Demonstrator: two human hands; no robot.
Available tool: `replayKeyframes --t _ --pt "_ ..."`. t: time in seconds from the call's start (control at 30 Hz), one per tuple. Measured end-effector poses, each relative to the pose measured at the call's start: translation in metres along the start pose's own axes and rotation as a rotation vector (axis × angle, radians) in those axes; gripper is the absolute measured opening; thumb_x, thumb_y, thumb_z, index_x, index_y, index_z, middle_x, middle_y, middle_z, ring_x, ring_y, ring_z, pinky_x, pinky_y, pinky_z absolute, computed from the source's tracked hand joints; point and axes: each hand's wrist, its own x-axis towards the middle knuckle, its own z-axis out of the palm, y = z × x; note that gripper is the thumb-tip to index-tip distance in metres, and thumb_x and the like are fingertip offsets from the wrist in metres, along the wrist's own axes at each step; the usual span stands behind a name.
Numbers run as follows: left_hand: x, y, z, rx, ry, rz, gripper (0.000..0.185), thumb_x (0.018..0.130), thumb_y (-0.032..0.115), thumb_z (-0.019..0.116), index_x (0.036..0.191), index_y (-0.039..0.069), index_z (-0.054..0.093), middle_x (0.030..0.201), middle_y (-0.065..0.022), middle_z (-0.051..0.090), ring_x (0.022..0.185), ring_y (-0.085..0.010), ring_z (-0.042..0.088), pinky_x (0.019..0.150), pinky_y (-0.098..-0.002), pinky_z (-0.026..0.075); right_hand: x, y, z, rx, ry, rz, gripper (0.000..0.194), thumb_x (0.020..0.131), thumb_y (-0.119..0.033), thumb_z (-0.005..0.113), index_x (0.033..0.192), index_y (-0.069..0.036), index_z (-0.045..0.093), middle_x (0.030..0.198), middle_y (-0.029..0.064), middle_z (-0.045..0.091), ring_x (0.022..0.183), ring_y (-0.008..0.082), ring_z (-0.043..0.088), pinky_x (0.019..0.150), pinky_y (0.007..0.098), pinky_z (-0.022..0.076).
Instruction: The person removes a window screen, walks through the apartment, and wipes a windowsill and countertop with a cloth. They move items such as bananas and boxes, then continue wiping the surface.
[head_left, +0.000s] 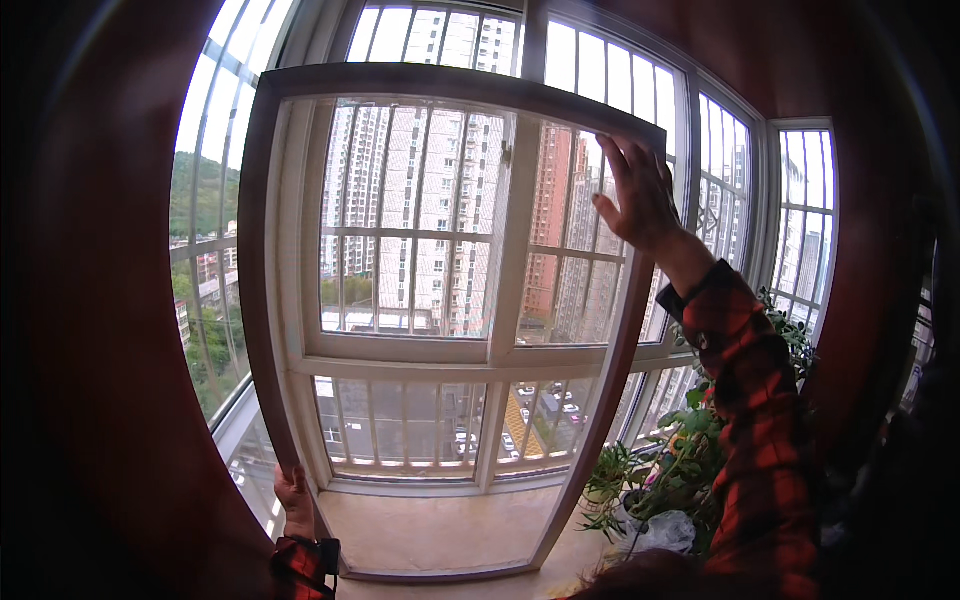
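Observation:
A tall dark brown window sash or panel frame (255, 225) with a pale inner edge stands upright before me, and the view outside shows through it. Low on its left side, my left hand (295, 499) is closed around the frame, with part of the fingers hidden. My right hand (641, 199) is raised at the upper right corner, its thumb and fingers apart. The palm overlaps the right side of the frame; whether it presses on the frame or on a pane, I cannot tell.
Beyond the frame are white-framed windows (502, 367) with metal bars outside. Leafy potted plants (675, 450) and a clear plastic bag (664, 534) sit at the lower right. Below the windows lies a tan floor (442, 525). Dark red surfaces (112, 300) border both sides.

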Motion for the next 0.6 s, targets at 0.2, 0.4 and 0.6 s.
replayKeyframes --t 0.2,0.4,0.6 --pt "-0.007 0.021 -0.005 -0.102 -0.041 -0.018 0.043 0.088 0.048 0.065 0.099 0.008 0.054 0.077 0.0058 0.047 0.069 -0.0061 0.043 0.063 -0.0223 0.036 0.137 -0.026 -0.003 -0.105 -0.319 0.248 0.072 0.09 -0.062 0.044 0.144 -0.016 0.034 0.138 0.0131 0.045 0.132 0.0304 0.038 0.106 0.0525 0.0301" --pt "-0.006 0.025 -0.005 -0.135 -0.06 -0.07 0.059 0.082 0.059 0.066 0.105 0.005 0.055 0.085 0.0029 0.054 0.079 -0.0083 0.049 0.072 -0.0247 0.042 0.151 -0.003 0.028 0.063 -0.304 0.207 0.056 0.096 -0.052 0.038 0.133 -0.011 0.049 0.12 0.0164 0.061 0.114 0.0341 0.056 0.099 0.0464 0.0416" --pt "-0.003 0.019 -0.007 -0.1 -0.06 -0.066 0.057 0.083 0.056 0.066 0.106 0.005 0.054 0.087 0.0039 0.054 0.08 -0.0081 0.048 0.074 -0.0241 0.041 0.149 -0.002 -0.033 0.736 0.007 0.336 0.036 0.099 -0.036 0.048 0.115 -0.006 0.061 0.107 0.0118 0.066 0.105 0.022 0.062 0.091 0.033 0.0466"
